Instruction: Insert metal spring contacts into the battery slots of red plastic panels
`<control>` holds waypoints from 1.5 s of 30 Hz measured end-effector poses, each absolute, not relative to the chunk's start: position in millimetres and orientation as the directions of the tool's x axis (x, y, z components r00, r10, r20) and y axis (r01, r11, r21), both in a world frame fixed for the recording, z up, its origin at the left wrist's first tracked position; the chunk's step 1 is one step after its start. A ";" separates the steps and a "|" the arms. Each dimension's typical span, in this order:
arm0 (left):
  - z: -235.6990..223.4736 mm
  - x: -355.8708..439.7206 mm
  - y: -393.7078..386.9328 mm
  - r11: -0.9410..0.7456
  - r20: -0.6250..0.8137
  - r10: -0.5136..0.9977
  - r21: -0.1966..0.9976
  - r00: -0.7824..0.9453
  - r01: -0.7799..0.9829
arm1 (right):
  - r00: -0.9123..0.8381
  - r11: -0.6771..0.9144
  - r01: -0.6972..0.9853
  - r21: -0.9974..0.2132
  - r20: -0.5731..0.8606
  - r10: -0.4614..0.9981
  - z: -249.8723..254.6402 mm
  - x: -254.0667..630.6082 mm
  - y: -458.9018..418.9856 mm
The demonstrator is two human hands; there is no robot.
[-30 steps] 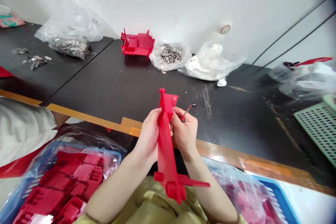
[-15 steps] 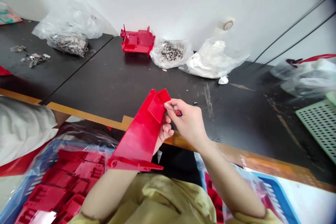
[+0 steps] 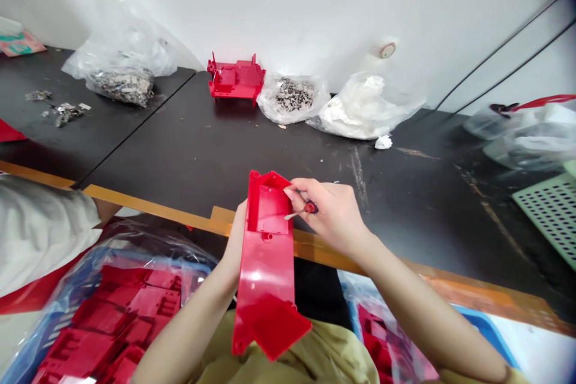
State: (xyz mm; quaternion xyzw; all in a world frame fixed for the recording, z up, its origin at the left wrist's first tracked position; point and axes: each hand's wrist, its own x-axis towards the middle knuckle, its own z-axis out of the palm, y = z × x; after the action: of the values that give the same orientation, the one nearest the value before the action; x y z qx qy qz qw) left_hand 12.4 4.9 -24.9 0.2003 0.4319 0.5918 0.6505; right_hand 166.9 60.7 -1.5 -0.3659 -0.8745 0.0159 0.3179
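Observation:
A red plastic housing [image 3: 266,267] is held up over the table's front edge, its boxed recess facing me. My left hand [image 3: 237,237] grips it from the left; most of the fingers are hidden behind the part. My right hand [image 3: 336,214] is closed around a small screwdriver [image 3: 310,207] with a red handle, its thin metal shaft pointing left across the recess. Thumb and forefinger of that hand pinch at the recess's upper right edge. Whether a small piece sits between them I cannot tell.
At the back of the dark table [image 3: 198,150] stand another red housing [image 3: 238,78], a bag of metal clips [image 3: 294,95] and a white-filled bag [image 3: 360,109]. A larger clip bag [image 3: 123,85] lies left. Blue crates [image 3: 191,264] of red parts flank me. A co-worker's sleeve [image 3: 42,231] is at left.
The housing has turned from edge-on to show its recessed face, first slanting, now nearly upright. My right hand has moved from behind it to the recess's right edge, screwdriver still held.

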 end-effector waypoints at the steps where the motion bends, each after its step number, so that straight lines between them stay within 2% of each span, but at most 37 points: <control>1: -24.0 11.6 6.3 0.185 -0.279 0.955 0.828 -0.103 -0.529 | -0.547 0.744 0.629 -0.225 0.552 0.629 0.0 167.4 61.4; 4: -19.8 12.4 10.8 0.022 -0.104 0.966 0.946 -0.237 -0.323 | -0.592 0.774 0.623 -0.117 0.576 0.564 4.3 169.6 65.4; 7: -17.1 15.5 14.7 -0.044 -0.041 0.953 0.961 -0.299 -0.271 | -0.643 0.793 0.608 -0.027 0.570 0.512 8.9 173.1 72.6; 10: -15.6 17.6 18.2 0.083 -0.184 0.961 0.904 -0.207 -0.419 | -0.694 0.801 0.596 0.054 0.537 0.480 15.2 178.2 81.4; 13: -10.4 15.5 21.6 0.270 -0.387 0.920 0.733 -0.058 -0.624 | -0.740 0.808 0.578 0.115 0.491 0.459 22.9 183.3 89.2; 15: -4.6 10.7 24.2 0.338 -0.460 0.887 0.620 0.021 -0.708 | -0.777 0.831 0.535 0.154 0.476 0.412 28.7 185.5 93.0; 18: 4.7 -1.3 30.3 0.414 -0.479 0.866 0.531 0.141 -0.739 | -0.805 0.854 0.455 0.251 0.526 0.275 38.6 186.5 96.4; 21: 14.4 -14.6 40.4 0.537 -0.502 0.817 0.485 0.284 -0.690 | -0.812 0.855 0.385 0.347 0.569 0.134 50.1 185.0 97.3; 23: 22.8 -21.9 48.4 0.622 -0.567 0.760 0.495 0.317 -0.607 | -0.816 0.857 0.326 0.398 0.576 0.043 57.5 183.4 96.7; 26: 39.8 -30.1 58.3 0.687 -0.628 0.719 0.582 0.297 -0.434 | -0.812 0.853 0.235 0.466 0.576 -0.091 65.3 181.7 95.8; 31: 74.8 -37.6 63.3 0.607 -0.536 0.762 0.786 0.364 -0.113 | -0.779 0.827 0.139 0.544 0.576 -0.248 68.5 184.1 98.8; 34: 93.8 -35.3 62.5 0.502 -0.483 0.794 0.863 0.371 0.049 | -0.791 0.875 0.074 0.478 0.562 -0.240 72.7 185.9 103.5; 37: 107.6 -29.0 59.8 0.419 -0.446 0.806 0.894 0.388 0.159 | -0.852 0.962 -0.006 0.273 0.502 -0.147 82.5 186.0 107.7; 40: 116.4 -22.4 55.1 0.308 -0.384 0.841 0.919 0.381 0.247 | -0.873 0.993 0.005 0.118 0.485 -0.053 89.7 186.0 109.9; 45: 120.0 -14.4 45.4 0.128 -0.314 0.878 0.881 0.362 0.455 | -0.884 0.998 0.057 0.023 0.466 0.040 80.3 191.7 110.4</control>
State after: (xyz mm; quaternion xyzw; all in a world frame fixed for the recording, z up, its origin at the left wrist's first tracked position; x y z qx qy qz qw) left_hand -14.4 45.4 120.0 0.6300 0.5289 0.1980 0.5330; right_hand 191.7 110.4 80.3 -0.0249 -0.9704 -0.0181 0.2395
